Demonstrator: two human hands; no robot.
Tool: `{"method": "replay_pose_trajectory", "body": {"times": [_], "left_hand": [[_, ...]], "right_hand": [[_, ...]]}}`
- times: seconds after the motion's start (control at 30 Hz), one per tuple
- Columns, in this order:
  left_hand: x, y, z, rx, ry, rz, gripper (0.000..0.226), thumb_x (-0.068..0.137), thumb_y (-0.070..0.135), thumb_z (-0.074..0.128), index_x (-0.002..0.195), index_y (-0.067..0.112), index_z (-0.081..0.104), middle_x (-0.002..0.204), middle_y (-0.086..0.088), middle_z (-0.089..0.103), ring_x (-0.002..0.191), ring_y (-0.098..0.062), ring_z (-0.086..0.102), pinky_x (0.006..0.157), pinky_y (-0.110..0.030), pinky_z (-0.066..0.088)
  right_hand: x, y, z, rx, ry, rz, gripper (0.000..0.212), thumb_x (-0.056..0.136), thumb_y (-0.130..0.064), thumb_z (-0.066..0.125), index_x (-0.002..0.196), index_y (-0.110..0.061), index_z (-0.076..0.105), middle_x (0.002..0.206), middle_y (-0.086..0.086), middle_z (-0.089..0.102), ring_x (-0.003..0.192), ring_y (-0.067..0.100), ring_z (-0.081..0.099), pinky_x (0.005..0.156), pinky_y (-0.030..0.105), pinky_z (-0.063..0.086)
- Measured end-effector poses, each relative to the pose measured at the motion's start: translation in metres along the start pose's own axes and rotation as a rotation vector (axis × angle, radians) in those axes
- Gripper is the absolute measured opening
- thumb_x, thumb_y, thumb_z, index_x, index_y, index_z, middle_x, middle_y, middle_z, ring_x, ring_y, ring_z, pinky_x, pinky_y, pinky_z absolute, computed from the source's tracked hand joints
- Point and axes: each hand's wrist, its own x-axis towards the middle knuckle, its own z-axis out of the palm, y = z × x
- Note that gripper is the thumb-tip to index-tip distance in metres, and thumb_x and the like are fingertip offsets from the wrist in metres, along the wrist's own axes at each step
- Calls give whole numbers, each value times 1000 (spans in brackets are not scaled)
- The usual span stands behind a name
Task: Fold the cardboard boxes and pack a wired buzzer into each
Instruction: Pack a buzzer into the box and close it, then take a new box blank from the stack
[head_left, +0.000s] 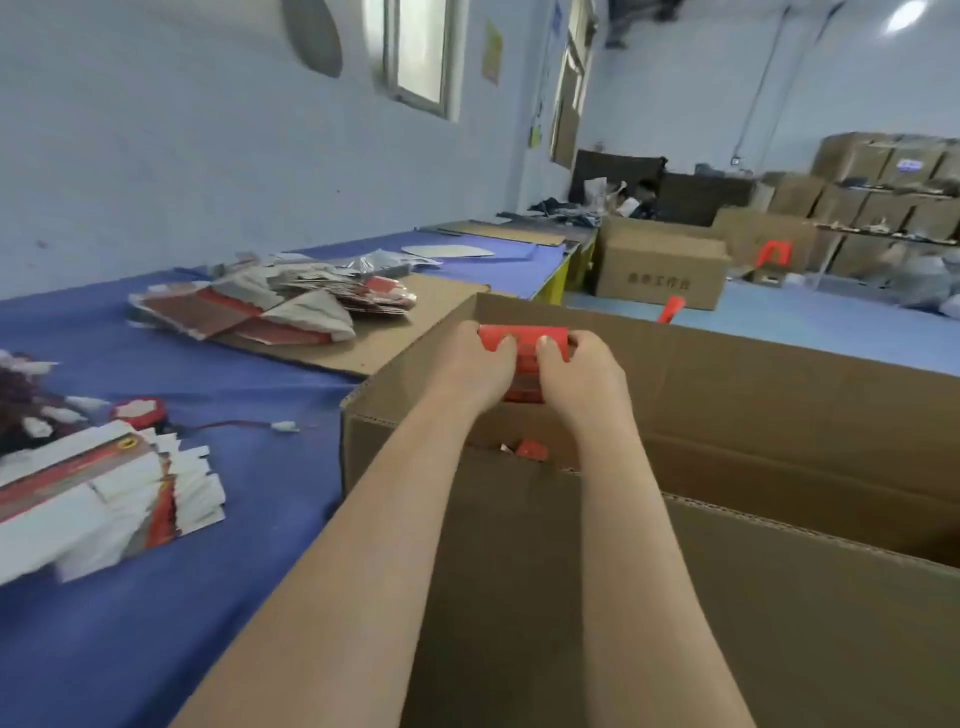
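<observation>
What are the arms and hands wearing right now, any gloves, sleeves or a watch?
Nothing that shows. The left hand and right hand are bare: no gloves, rings or tape visible. The left forearm and right forearm are uncovered too, with no sleeve, watch or band in view down to the picture's edge. The nails look short.

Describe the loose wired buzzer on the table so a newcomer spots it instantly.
On the blue table, left of the big open carton, look just beyond the fanned stack of flat box blanks. The wired buzzer is the small red-and-white piece there. Unlike the printed card around it, it trails a thin red wire rightward to a white connector.
</observation>
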Motion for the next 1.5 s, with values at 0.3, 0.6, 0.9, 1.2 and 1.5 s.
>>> {"method": "replay_pose_trajectory", "body": {"times": [0.3,0.6,0.9,1.2,1.5], "left_hand": [[-14,-11,-26,-352,147,-2,28,97,25,49,123,16,55,117,5,57,103,-7,51,76,-14,39],[-60,-144,-201,-231,754,-249,24,92,15,50,114,13,58,103,1,59,97,-18,56,80,-28,46],[-94,-240,-271,-177,790,-634,23,94,10,45,76,1,57,72,-18,54,65,-13,59,53,-20,45],[-95,-243,-272,-351,770,-574,19,94,10,43,88,5,60,73,-4,61,61,-13,52,46,-17,39],[-103,-231,-273,-402,804,-404,32,97,32,49,94,3,65,83,-8,68,68,-8,57,51,-11,43]], "right_hand": [[-36,-12,35,234,94,-231,33,98,-21,46,131,-20,52,124,-7,57,115,5,51,98,19,38],[-129,-96,235,288,-603,-331,24,93,-15,50,111,-12,66,112,4,68,107,20,59,88,31,44],[-177,-113,334,-350,-746,-620,72,91,-56,46,149,-18,25,159,5,17,147,24,6,113,59,-3],[-181,-112,314,-217,-688,-705,30,96,-27,47,122,-12,52,122,8,59,111,28,54,82,34,40],[-185,-114,301,281,-566,-533,48,96,-24,52,142,-18,40,135,0,54,120,17,49,88,22,35]]}}
